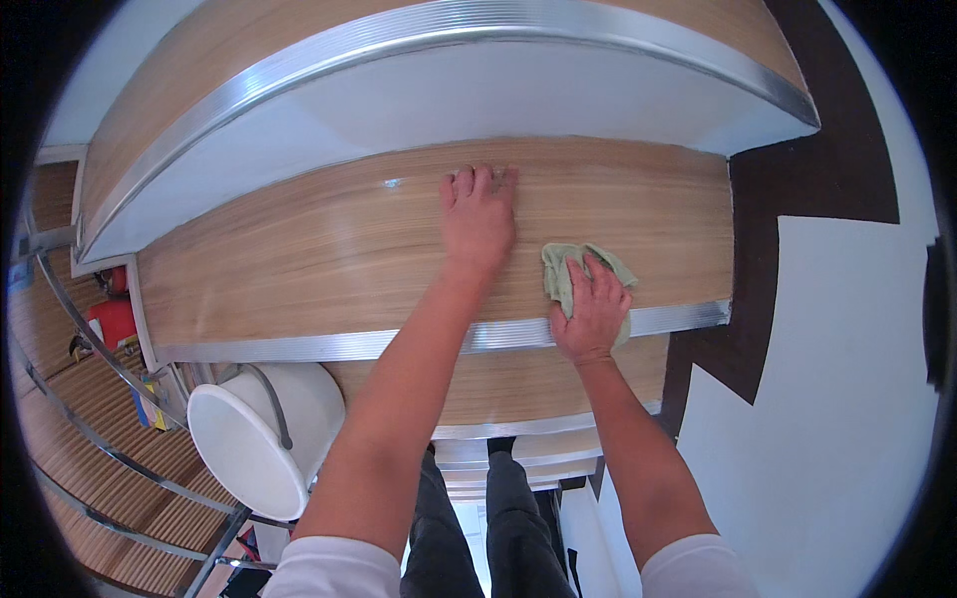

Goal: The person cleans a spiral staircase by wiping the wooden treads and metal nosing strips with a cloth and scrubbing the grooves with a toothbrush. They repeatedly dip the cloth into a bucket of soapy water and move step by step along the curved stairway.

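My right hand (594, 310) presses a light green cloth (557, 269) against a wood-grain stair tread (299, 254), near the ribbed metal nosing (512, 334). The cloth is bunched under the fingers, and part of it hangs over the nosing below the palm. Farther up the same tread, to the left of the cloth, my left hand (481, 217) rests on the wood close to the riser. Its fingers are spread and slightly bent, with nothing seen in them; the underside of the hand is hidden.
A white bucket (247, 441) with a grey handle leans at the lower left, beside the curved metal railing (119, 456). Above rises a white riser (463, 97) with another metal-edged step. A white wall (822, 336) with a dark stepped skirting (755, 261) borders the right side.
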